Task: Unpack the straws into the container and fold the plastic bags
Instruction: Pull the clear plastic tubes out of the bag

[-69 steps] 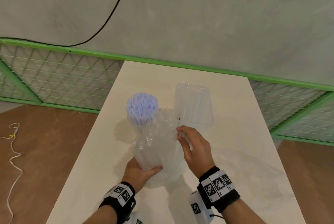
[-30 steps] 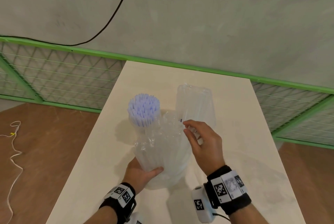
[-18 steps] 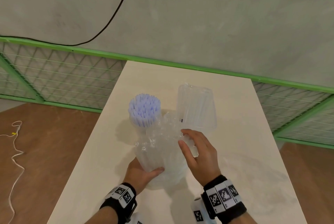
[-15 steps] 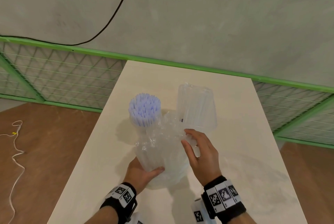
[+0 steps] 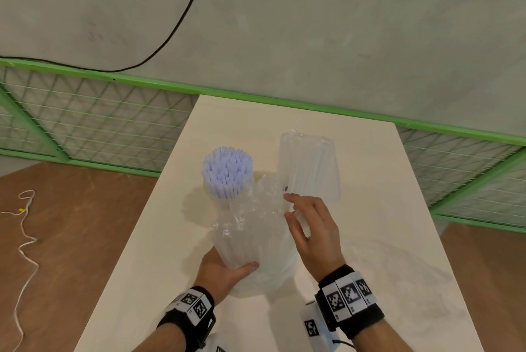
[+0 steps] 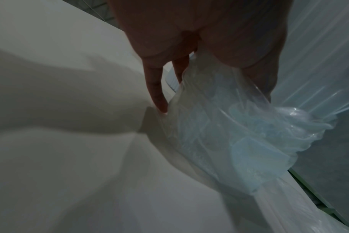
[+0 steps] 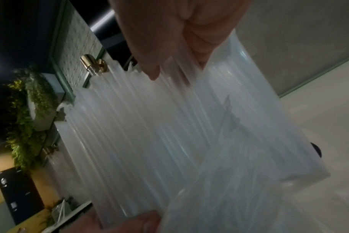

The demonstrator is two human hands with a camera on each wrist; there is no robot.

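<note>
On the pale table (image 5: 378, 209) a clear container (image 5: 212, 195) stands full of lavender straws (image 5: 227, 169). Just in front of it a clear plastic bag of translucent straws (image 5: 250, 240) stands upright. My left hand (image 5: 227, 269) grips its base, thumb in front; in the left wrist view its fingers (image 6: 155, 88) lie against the crumpled bag (image 6: 229, 134). My right hand (image 5: 287, 208) pinches the bag's crumpled neck, fingers (image 7: 149, 63) on the film over the straws (image 7: 149, 134). A second sealed pack of clear straws (image 5: 308, 164) lies behind the right hand.
A green mesh fence (image 5: 99, 124) runs behind and beside the table below a grey wall. A white cord (image 5: 25, 238) lies on the brown floor to the left. Bare tabletop stretches to the right of my hands and beyond the straws.
My right hand dipped a little down the bag's neck, then came back up to its crumpled top. The left hand kept its grip on the base; the bag stayed upright.
</note>
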